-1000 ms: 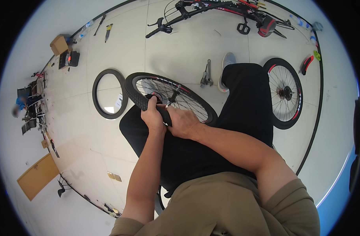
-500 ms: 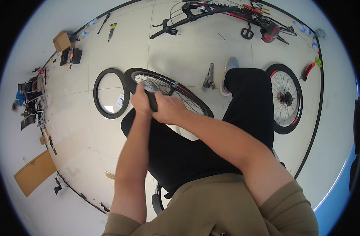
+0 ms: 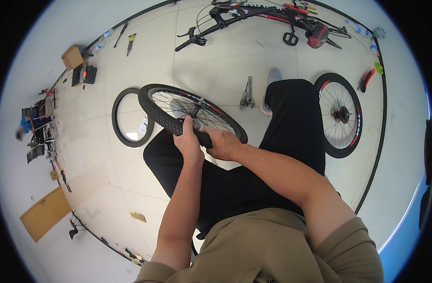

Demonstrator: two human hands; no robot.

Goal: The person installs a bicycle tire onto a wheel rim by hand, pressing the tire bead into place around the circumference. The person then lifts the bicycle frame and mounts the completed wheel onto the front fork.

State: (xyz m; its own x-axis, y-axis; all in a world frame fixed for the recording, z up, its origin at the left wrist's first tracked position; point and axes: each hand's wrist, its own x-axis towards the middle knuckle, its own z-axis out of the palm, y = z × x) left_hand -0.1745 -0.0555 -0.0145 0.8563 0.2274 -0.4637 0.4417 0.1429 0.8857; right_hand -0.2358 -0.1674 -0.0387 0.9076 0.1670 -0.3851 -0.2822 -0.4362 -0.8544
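Note:
A bicycle wheel with a knobbly black tire point(image 3: 155, 109) leans tilted between my knees, its near edge raised toward me. My left hand point(image 3: 189, 145) is closed round the near part of the tire, with the thumb up over the rim side. Close beside it, my right hand point(image 3: 224, 143) grips the same tire a little farther right. The fingers of both hands are partly hidden by the tire. Spokes and the hub point(image 3: 194, 112) show beyond my hands.
A loose tire point(image 3: 117, 115) lies on the floor at the left. An adjustable wrench point(image 3: 247, 94) lies by my shoe point(image 3: 273, 78). A second wheel point(image 3: 357, 118) is at the right, a bicycle frame point(image 3: 253, 19) lies at the back. A person point(image 3: 25, 123) sits far left.
Both hands have moved right and slightly nearer to me, along the tire. The wheel has shifted left, and more of its tread now shows.

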